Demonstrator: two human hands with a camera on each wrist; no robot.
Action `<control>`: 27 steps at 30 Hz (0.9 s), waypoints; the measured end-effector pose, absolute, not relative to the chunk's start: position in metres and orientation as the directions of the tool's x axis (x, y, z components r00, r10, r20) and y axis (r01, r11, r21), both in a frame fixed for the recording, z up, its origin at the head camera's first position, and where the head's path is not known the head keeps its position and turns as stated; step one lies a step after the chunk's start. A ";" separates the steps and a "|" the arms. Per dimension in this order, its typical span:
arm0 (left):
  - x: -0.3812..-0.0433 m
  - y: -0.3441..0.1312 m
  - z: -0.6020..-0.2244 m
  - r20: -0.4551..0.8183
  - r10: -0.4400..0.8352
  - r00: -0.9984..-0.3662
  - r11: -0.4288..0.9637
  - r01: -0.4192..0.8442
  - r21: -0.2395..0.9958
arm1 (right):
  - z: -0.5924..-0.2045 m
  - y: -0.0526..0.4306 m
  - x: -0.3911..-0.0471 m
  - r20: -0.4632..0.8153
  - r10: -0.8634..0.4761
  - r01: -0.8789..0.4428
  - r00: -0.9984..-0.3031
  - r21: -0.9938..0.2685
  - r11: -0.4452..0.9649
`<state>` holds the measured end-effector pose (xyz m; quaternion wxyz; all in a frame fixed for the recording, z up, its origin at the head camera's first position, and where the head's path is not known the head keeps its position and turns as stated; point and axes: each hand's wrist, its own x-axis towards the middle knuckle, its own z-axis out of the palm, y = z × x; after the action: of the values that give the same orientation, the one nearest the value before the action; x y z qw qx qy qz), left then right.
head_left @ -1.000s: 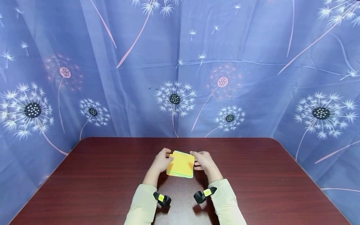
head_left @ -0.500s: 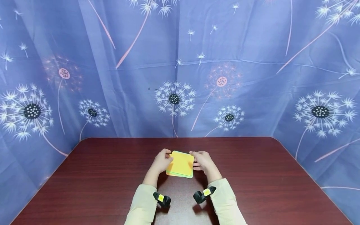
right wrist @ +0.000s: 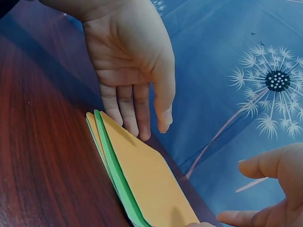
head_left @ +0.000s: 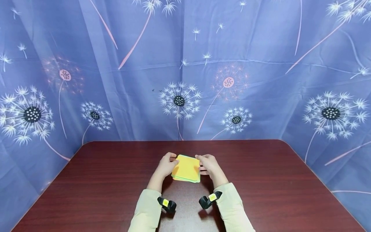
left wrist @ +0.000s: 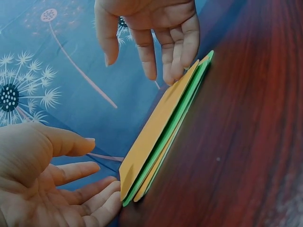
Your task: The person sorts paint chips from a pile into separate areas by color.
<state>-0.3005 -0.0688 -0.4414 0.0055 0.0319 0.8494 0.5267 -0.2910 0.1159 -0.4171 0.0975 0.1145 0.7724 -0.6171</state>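
Observation:
A small stack of thin square cards [head_left: 187, 168], yellow-orange on top with green and orange edges below, lies between both hands. Its layers are slightly uneven. My left hand [head_left: 167, 166] is at the stack's left side, its fingertips against the edge in the left wrist view, where the thumb stands apart from the cards. On the opposite side, my right hand [head_left: 209, 165] has its fingers stretched toward the edge, the tips at or touching it. Both hands' fingers are extended, and neither thumb pinches the cards. In the right wrist view, part of my right hand [right wrist: 279, 189] is cut off.
The dark red wooden table [head_left: 116, 180] extends around the stack. Behind it hangs a blue cloth [head_left: 139, 96] with a dandelion print. Each sleeve carries a black wrist camera, one on the left [head_left: 171, 207] and one on the right [head_left: 204, 203].
The lower cards have shifted slightly to the right beneath the top card, leaving more of a pale green edge at the lower right. Both hands stay almost in place.

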 end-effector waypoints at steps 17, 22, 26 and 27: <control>-0.300 -0.067 -0.440 0.012 0.053 -0.999 0.421 0.034 0.907 | -0.422 0.120 -0.293 -0.288 0.060 0.294 -0.956 -0.937 0.189; -0.301 -0.066 -0.443 0.010 0.019 -1.000 0.388 0.017 0.921 | -0.419 0.119 -0.293 -0.306 0.064 0.313 -0.950 -0.938 0.152; -0.302 -0.066 -0.443 -0.028 0.005 -1.000 0.330 -0.024 0.944 | -0.417 0.118 -0.293 -0.307 0.062 0.313 -0.950 -0.940 0.137; -0.303 -0.066 -0.443 -0.043 0.005 -0.999 0.316 -0.039 0.948 | -0.417 0.118 -0.293 -0.307 0.063 0.313 -0.950 -0.940 0.135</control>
<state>-0.3026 -0.0661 -0.4434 0.0187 -0.0107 0.8109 0.5847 -0.2933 0.1182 -0.4171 0.0966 0.1257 0.7472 -0.6454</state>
